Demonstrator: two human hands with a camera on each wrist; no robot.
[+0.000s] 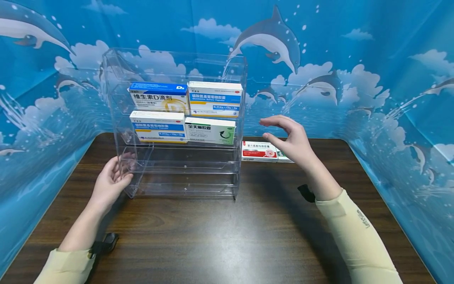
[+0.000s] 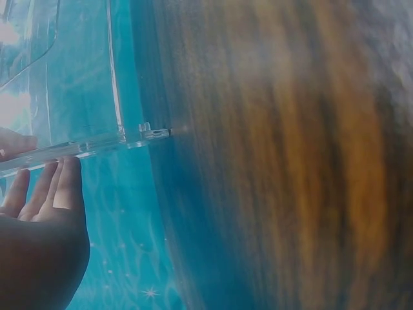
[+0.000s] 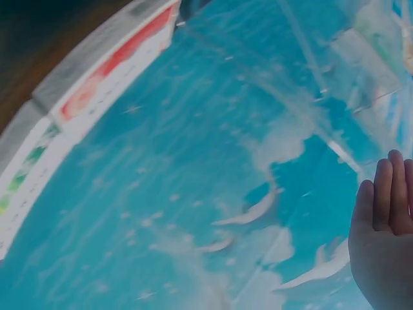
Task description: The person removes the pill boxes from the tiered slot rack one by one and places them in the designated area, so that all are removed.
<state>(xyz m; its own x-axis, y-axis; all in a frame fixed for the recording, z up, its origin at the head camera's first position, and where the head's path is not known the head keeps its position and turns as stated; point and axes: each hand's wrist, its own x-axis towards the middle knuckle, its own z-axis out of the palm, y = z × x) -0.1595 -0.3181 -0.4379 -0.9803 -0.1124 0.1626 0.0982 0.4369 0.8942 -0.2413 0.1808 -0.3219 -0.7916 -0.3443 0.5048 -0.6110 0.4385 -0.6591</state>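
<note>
A clear plastic tiered display rack point(image 1: 213, 167) stands on the wooden table. My left hand point(image 1: 111, 181) pinches its left side panel, thumb on one face and fingers on the other; the left wrist view shows the panel point(image 2: 80, 147) between them. On the upper tiers sit a blue-and-white vitamin D drops box point(image 1: 157, 98), two white-and-blue capsule boxes point(image 1: 215, 99) and a white-and-green capsule box point(image 1: 210, 131). My right hand point(image 1: 292, 140) hangs in the air right of the rack, thumb and fingers apart, holding nothing.
Behind the right hand, a white-and-red medicine box point(image 1: 259, 151) and a partly hidden white-and-green box point(image 1: 283, 156) lie near the table's back edge. The lower tiers of the rack hold no boxes. A blue dolphin-print curtain point(image 1: 354, 47) surrounds the table point(image 1: 198, 240).
</note>
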